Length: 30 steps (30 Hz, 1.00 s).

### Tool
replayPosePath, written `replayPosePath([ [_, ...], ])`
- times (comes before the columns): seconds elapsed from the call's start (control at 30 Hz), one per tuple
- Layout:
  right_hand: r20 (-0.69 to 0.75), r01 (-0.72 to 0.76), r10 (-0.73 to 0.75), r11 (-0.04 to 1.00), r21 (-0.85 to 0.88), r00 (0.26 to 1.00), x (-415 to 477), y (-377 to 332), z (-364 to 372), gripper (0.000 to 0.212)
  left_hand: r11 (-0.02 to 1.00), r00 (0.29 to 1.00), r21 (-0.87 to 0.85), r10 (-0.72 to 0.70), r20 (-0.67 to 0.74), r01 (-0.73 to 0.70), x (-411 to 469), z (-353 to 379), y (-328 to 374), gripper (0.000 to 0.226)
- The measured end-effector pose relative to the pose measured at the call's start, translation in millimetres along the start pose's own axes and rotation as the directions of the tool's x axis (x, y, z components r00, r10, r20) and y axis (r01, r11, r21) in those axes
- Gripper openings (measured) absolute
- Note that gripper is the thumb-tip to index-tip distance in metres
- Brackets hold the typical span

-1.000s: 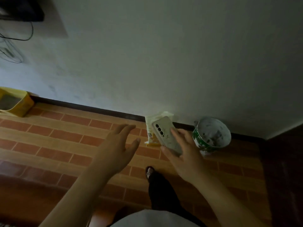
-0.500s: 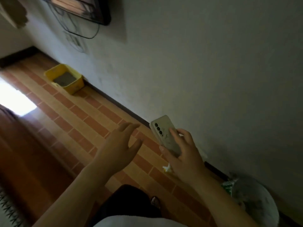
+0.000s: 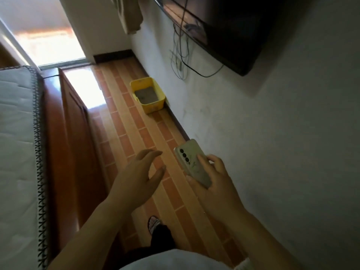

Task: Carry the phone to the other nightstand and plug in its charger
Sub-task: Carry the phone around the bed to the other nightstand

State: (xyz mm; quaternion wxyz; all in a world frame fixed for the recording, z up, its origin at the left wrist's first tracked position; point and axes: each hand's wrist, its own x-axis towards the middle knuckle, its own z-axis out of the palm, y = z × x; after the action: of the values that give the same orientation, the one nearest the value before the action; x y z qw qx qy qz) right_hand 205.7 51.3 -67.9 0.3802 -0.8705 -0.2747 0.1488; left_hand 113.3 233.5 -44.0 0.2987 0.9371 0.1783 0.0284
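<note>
Between bed and wall, the right hand (image 3: 212,182) clasps the slim pale-green phone with black lenses (image 3: 191,162) by its edges; rigid, light, probably slippery. The left hand (image 3: 136,182) hangs open, empty.

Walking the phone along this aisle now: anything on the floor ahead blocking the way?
Only a yellow bin against the wall, beside the open tiled strip. The right hand holds the phone; no nightstand is in view.

pale phone (image 3: 191,162), camera side up, tilted, gripped in right hand (image 3: 212,182)
</note>
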Motion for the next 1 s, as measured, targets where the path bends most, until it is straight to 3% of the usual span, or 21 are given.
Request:
replayPosePath([
  [0.17,0.053,0.125,-0.127,0.992,0.031,0.991,108,-44,28,0.076,0.998,0.996,0.011,-0.063,-0.066,0.064,75,-53,-57,0.05],
  [0.47,0.18,0.183,-0.184,0.983,0.019,0.966,277,-82,77,0.068,0.985,0.977,-0.002,-0.169,-0.134,0.17,191,-105,-144,0.049],
  [0.63,0.184,0.289,-0.296,0.955,0.064,0.937,396,-108,99,0.066,0.976,0.953,0.013,-0.21,-0.217,0.218,289,-148,-185,0.049],
  [1.0,0.279,0.327,-0.36,0.932,0.158,0.89,614,-165,138,0.065,0.938,0.892,-0.044,-0.34,-0.298,0.343,455,-227,-263,0.047],
])
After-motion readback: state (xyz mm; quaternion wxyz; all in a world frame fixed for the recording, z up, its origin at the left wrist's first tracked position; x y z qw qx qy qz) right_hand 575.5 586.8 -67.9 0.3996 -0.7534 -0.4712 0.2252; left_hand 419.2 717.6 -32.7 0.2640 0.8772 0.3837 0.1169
